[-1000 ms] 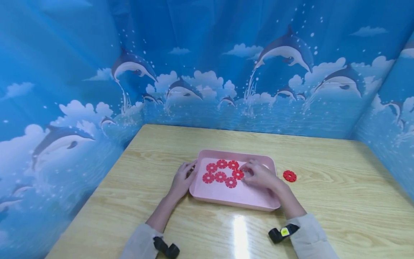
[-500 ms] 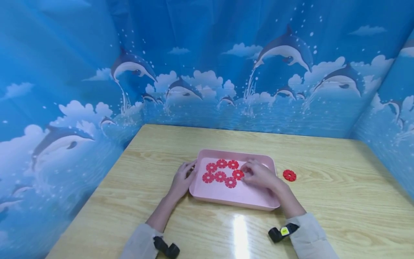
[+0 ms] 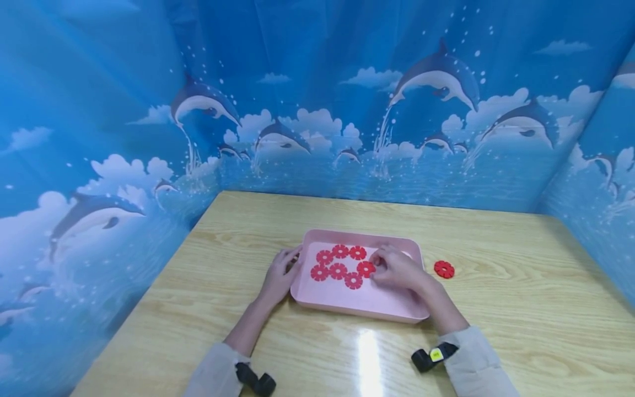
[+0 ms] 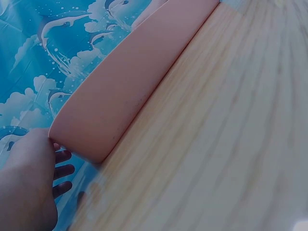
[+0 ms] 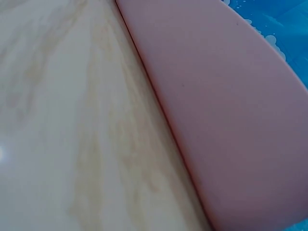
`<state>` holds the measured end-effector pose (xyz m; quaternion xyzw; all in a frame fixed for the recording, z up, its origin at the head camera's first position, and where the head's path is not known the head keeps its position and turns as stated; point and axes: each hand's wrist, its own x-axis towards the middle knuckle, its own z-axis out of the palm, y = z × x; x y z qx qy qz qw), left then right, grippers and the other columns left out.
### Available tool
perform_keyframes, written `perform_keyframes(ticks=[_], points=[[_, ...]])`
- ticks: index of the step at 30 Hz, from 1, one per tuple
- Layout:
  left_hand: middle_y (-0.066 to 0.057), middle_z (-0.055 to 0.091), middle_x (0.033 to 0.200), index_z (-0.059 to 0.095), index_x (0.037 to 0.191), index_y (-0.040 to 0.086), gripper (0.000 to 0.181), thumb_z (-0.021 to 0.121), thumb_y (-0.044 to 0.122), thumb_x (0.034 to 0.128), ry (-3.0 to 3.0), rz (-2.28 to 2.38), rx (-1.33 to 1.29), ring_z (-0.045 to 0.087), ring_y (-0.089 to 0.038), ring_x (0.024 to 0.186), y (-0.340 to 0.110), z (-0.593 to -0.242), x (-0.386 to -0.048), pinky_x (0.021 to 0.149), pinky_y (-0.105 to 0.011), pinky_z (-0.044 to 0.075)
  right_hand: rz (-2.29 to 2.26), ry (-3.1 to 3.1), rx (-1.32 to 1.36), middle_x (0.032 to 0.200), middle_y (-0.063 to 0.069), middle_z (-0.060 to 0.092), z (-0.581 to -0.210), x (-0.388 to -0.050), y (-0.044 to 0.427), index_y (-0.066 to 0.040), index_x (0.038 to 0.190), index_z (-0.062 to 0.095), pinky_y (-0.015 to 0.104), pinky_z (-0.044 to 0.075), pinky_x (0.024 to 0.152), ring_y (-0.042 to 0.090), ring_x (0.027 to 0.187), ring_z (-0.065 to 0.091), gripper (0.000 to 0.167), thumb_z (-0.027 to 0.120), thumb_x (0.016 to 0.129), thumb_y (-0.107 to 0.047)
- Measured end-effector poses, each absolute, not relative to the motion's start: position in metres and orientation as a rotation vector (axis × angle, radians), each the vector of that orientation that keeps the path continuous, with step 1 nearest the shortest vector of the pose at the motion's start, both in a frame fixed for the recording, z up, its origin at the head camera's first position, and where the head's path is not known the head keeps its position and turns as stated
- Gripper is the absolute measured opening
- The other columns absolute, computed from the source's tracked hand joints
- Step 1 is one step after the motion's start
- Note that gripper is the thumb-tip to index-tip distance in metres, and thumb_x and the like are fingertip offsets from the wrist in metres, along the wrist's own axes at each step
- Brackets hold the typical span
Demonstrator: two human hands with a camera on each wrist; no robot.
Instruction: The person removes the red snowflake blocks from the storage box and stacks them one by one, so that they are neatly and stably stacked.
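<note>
In the head view, a pink tray (image 3: 357, 311) holds several red snowflake discs, notched plastic pieces lying in a ring. My left hand (image 3: 275, 278) rests against the tray's left wall. The left wrist view has this hand (image 4: 29, 178) at a tray corner, its fingers extended past the wall. Inside the tray, the curled fingertips of my right hand (image 3: 397, 270) pinch the right edge of a red snowflake disc (image 3: 366, 269); the exact contact is partly hidden. That disc lies at the ring's right side. The right wrist view shows only the tray wall (image 5: 226, 106) and table, no hand.
Another red snowflake disc (image 3: 444, 269) lies on the wooden table (image 3: 521, 286), right of the tray. Under my right hand, part of the tray floor is hidden. A blue dolphin-print curtain (image 3: 317, 110) stands behind the table and along its sides.
The disc at my right fingertips has shifted very slightly right and down. My right fingers have moved a little; the left hand and the tray stay put.
</note>
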<state>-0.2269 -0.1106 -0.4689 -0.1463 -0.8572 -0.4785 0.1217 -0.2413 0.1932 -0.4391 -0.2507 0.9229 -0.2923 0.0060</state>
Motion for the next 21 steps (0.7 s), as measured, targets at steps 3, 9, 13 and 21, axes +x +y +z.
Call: perform_keyframes(ticks=[3, 9, 13, 21], points=[[-0.009, 0.054, 0.109, 0.053, 0.128, 0.006, 0.037, 0.056, 0.013, 0.0918, -2.502, -1.401, -0.423, 0.054, -0.023, 0.092, -0.11, -0.47, -0.227, 0.082, -0.038, 0.046, -0.928, 2.899, -0.796, 0.09, 0.0, 0.051, -0.439, -0.241, 0.194, -0.007, 0.095, 0.06, 0.03, 0.045, 0.07, 0.014, 0.079, 0.047, 0.031, 0.074, 0.069, -0.018], [-0.009, 0.054, 0.109, 0.053, 0.129, 0.005, 0.038, 0.056, 0.014, 0.092, -2.501, -1.395, -0.432, 0.054, -0.023, 0.092, -0.11, -0.47, -0.227, 0.082, -0.039, 0.046, -0.952, 2.918, -0.844, 0.092, 0.0, 0.051, -0.439, -0.24, 0.196, -0.008, 0.097, 0.059, 0.03, 0.046, 0.072, 0.014, 0.082, 0.049, 0.034, 0.075, 0.068, -0.018], [-0.009, 0.054, 0.109, 0.053, 0.129, 0.005, 0.038, 0.056, 0.015, 0.0923, -2.502, -1.389, -0.438, 0.054, -0.022, 0.091, -0.111, -0.47, -0.227, 0.082, -0.039, 0.046, -0.983, 2.916, -0.878, 0.092, 0.003, 0.053, -0.435, -0.238, 0.198, -0.007, 0.096, 0.059, 0.032, 0.048, 0.074, 0.017, 0.085, 0.053, 0.034, 0.075, 0.068, -0.017], [-0.009, 0.054, 0.11, 0.053, 0.129, 0.006, 0.038, 0.056, 0.016, 0.0925, -2.501, -1.387, -0.434, 0.055, -0.022, 0.092, -0.111, -0.472, -0.228, 0.082, -0.038, 0.046, -1.01, 2.912, -0.817, 0.094, 0.003, 0.053, -0.426, -0.234, 0.205, -0.008, 0.097, 0.058, 0.034, 0.047, 0.074, 0.019, 0.086, 0.052, 0.034, 0.075, 0.069, -0.018]])
